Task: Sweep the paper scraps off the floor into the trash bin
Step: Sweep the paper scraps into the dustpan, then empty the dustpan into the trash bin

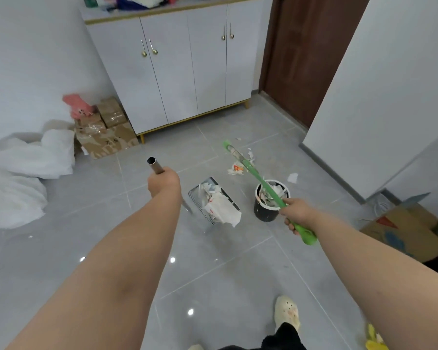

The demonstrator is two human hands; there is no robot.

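Glossy grey tile floor [238, 274] fills the view, its grout lines running square under both arms. Well beyond the hands stands a smooth white four-door cabinet [177, 72] with small gold knobs and a gold base strip, and a dark brown wooden door [301, 59] stands to its right. Far out to the side of the left hand [163, 184] lies a soft, rumpled heap of white bedding [23, 173], with taped brown cardboard boxes [106, 137] behind it. That left hand is a closed fist wrapped round a hollow steel tube, the dustpan handle [152, 165]. Just past its knuckles sits the grey slotted dustpan [214, 203], its tray loaded with crumpled white paper. Between the two hands, closer to the right one, is the round black trash bin [264, 214], white-rimmed and stuffed with torn paper. The right hand [297, 213] curls its fingers round the bright green plastic broom [269, 190], near the thick end with the hanging hole. The stick angles away over the bin's mouth. Its far end is blurred, so I can't tell whether it touches the floor. There, beyond the bin, the loose paper scraps [237, 170] lie scattered in small, jagged white bits, one marked in red.
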